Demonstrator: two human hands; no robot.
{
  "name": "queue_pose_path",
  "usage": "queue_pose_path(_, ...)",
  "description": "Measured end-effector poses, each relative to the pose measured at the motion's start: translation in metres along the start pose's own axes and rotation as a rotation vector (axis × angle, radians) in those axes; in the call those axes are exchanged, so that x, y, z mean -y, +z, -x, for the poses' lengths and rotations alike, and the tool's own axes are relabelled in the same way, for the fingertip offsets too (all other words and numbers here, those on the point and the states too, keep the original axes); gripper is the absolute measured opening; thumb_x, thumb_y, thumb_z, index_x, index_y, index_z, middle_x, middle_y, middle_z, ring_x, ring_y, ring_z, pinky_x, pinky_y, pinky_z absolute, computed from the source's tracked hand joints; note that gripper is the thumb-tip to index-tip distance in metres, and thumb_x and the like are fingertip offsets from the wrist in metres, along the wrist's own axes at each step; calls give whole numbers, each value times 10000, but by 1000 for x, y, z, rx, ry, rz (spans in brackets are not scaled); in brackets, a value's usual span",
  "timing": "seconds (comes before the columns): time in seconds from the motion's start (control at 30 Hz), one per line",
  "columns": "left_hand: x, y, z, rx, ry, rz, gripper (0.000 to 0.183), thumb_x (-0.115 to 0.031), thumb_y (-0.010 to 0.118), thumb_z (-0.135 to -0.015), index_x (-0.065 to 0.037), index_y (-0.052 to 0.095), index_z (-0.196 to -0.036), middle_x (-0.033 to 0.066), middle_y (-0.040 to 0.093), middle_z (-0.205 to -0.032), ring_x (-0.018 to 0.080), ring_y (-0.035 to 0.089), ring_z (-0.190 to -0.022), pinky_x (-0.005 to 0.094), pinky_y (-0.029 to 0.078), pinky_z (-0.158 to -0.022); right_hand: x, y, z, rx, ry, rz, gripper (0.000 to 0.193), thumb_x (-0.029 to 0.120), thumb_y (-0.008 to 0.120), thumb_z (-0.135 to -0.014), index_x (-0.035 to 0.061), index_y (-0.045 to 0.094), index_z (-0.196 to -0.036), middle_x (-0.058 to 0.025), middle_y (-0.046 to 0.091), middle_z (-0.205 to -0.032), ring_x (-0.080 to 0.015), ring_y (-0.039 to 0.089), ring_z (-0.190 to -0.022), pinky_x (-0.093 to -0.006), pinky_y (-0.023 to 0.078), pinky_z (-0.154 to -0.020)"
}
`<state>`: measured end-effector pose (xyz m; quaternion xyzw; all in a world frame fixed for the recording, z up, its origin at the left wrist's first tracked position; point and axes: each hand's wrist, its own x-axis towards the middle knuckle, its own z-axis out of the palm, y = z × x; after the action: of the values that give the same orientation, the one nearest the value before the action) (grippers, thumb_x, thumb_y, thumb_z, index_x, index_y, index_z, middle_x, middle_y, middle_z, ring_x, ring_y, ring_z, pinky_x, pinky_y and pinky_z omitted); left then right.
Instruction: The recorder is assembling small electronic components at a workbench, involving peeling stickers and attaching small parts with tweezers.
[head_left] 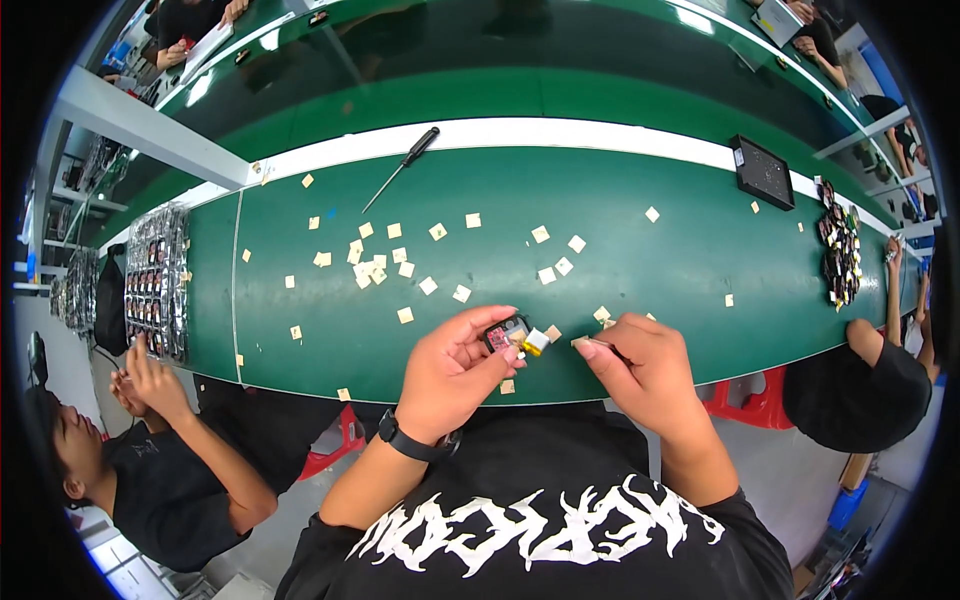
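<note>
My left hand (460, 362), a dark watch on its wrist, grips a small black device casing (493, 335) just above the near edge of the green table. Pink and dark parts show inside the casing. A small silver battery (537, 342) with yellow tape sticks out beside it, toward my right hand. My right hand (640, 368) is closed in a pinch a short way to the right, apart from the casing. Something thin and dark shows at its fingers, too small to name. Small cream paper squares (405, 315) lie scattered over the table around both hands.
A black-handled screwdriver (408, 160) lies near the table's far edge. At the back right sits a black tray (765, 172), near a pile of small dark devices (840, 245). Trays of devices in clear plastic (158, 280) stand at left. Co-workers sit on both sides.
</note>
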<state>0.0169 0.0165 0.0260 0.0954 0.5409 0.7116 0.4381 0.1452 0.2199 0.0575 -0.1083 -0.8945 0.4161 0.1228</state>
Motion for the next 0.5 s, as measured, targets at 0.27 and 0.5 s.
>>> queue_pose_path(0.27,16,-13,-2,-114,180,-224,340,119,605,-946,77,601,-1283,116,662,-1102,148,683,-987,294,595,-879,18,14,-10,66,147,92,221,188,762,-904,24,640,-819,-104,602,-693,-267,603,-590,-387,449,-528)
queue_pose_path(0.5,19,-16,-4,-134,219,-312,306,123,605,-932,72,637,-1231,106,673,-1053,130,691,-905,272,599,-822,24,31,-16,76,-15,73,114,72,710,-902,29,622,-962,-117,643,-753,-339,648,-709,-444,506,-618)
